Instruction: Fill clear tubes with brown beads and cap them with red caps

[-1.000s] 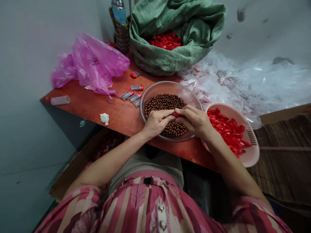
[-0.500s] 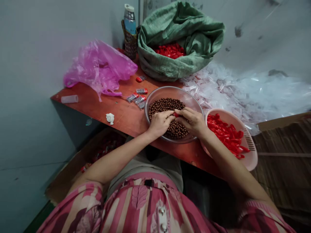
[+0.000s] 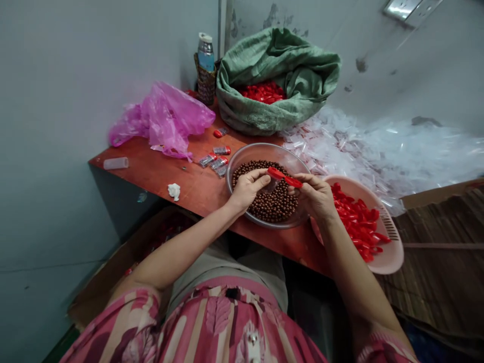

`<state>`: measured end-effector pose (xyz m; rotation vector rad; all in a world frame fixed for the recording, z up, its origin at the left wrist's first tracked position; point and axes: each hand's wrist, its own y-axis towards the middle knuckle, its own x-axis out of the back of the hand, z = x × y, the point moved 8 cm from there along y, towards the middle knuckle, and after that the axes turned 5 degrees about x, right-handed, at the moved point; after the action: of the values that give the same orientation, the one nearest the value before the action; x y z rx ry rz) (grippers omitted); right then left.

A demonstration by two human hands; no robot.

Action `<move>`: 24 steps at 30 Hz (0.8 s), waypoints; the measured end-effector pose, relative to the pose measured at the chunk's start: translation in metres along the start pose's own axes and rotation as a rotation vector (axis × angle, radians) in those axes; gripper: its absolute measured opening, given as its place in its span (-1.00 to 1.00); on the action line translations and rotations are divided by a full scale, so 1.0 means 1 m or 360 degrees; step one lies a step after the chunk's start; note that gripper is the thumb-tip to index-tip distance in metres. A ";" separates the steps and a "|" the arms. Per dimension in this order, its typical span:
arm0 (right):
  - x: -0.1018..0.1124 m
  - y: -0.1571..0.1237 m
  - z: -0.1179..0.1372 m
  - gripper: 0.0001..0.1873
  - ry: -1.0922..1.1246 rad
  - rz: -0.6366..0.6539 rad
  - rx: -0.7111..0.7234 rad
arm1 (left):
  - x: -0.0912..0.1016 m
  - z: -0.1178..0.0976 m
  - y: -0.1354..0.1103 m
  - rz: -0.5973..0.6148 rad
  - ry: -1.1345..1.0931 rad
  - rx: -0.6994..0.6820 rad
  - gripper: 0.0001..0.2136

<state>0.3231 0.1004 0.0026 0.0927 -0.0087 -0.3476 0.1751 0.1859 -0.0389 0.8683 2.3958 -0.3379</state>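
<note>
Above a bowl (image 3: pixel 231 194) of small brown balls (image 3: pixel 278 206), my two hands meet at an opened red flip cap (image 3: pixel 275 173). My left hand (image 3: pixel 247 190) pinches the cap's left part, where a small clear container (image 3: pixel 270 186) seems to hang below it. My right hand (image 3: pixel 315 195) grips the red lid (image 3: pixel 293 181) on the right side, fingers closed on it. The lid and the left part look joined end to end. Beneath my right wrist stands a pink basket (image 3: pixel 395 254) of loose red caps (image 3: pixel 359 222).
Behind the bowl sits a green sack (image 3: pixel 260 118) with red pieces inside. Clear plastic tubes (image 3: pixel 340 141) are heaped at right. Several filled red-capped containers (image 3: pixel 218 164), a pink plastic bag (image 3: pixel 166 118), white crumpled tissue (image 3: pixel 174 191) and a bottle (image 3: pixel 205 55) are on the red table (image 3: pixel 143 171).
My hands, earlier close together over the balls, have drawn slightly apart. The red cap now shows opened out between them. The camera view has tilted up a little.
</note>
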 end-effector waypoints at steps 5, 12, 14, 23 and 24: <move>-0.015 0.005 0.001 -0.62 0.0149 0.0041 -0.0108 | -0.006 -0.008 -0.005 0.0050 0.0619 -0.0293 -0.76; -0.055 -0.012 -0.027 -0.68 0.0498 0.0288 -0.0796 | -0.011 -0.016 -0.013 0.0077 0.0964 -0.0429 -0.80; -0.060 -0.011 -0.029 -0.74 0.0535 0.0240 -0.0798 | -0.013 -0.017 -0.014 0.0094 0.0945 -0.0441 -0.80; -0.073 -0.002 -0.036 -0.75 0.0459 0.0019 -0.0608 | -0.011 -0.022 -0.016 0.0028 0.0971 -0.0464 -0.79; -0.076 -0.003 -0.036 -0.72 0.0453 0.0081 -0.0657 | -0.009 -0.021 -0.015 -0.0002 0.0963 -0.0427 -0.79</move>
<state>0.2519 0.1267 -0.0330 -0.2672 0.3407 -0.2773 0.1621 0.1779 -0.0160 0.9364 2.8933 0.2894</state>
